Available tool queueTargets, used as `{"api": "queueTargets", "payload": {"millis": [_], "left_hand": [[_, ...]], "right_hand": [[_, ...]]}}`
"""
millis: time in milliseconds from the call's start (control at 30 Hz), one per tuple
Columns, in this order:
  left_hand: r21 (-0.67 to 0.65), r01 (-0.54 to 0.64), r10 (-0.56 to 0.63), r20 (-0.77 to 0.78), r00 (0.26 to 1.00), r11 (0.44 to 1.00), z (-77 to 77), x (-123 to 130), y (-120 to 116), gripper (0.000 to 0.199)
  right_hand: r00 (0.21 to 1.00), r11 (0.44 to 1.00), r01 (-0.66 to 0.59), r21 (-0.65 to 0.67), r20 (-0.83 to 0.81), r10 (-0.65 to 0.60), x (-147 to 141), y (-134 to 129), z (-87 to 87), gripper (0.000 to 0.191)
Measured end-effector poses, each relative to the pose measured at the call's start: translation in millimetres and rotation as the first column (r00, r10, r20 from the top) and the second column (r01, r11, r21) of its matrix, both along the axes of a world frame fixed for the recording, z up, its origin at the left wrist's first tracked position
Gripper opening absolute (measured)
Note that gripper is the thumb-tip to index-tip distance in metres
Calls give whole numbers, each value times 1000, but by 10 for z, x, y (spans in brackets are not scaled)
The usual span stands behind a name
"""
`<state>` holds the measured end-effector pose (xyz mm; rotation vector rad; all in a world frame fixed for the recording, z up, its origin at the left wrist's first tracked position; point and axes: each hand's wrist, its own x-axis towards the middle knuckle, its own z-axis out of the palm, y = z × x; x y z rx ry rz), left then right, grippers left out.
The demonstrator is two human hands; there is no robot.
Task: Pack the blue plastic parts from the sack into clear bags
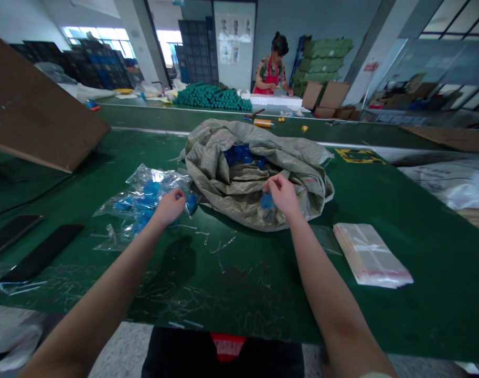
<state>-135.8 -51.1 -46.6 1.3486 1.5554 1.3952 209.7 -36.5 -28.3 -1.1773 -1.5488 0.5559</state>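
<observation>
My left hand (171, 206) is closed, thumb against fingers, at the right edge of a heap of clear plastic bags (145, 194) with blue pieces inside. Whatever it pinches, if anything, is too small or hidden to tell. My right hand (281, 193) pinches a blue rounded piece (266, 200) that hangs below its fingertips; whether clear film wraps it I cannot tell. Behind it, a greyish-green woven sack (239, 210) lies with its mouth rolled open. Blue round pieces (243, 153) show inside the sack.
A stack of flat clear bags (371, 254) lies at right. Two dark flat objects (42, 252) lie at left, below a tilted brown board (38, 105). Plastic scraps (219, 249) litter the green table (239, 299). Across the table, a person (273, 73) works near green rolls (211, 97).
</observation>
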Motion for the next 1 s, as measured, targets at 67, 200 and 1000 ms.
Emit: {"api": "queueTargets", "payload": {"millis": [67,200,1000], "left_hand": [[-24,134,-131,-435,891,991,-18,130,-149,15],[-25,388,-292,-703,648,921,-39,686,-337,16],[71,499,-498,-27,867,864,-228,1562,628,16]], "right_hand": [[999,999,36,-15,29,-36,-47,-9,1,14],[991,996,92,-15,95,-91,-144,-7,-40,12],[946,943,-167,-289,-318,70,301,153,-300,27]]}}
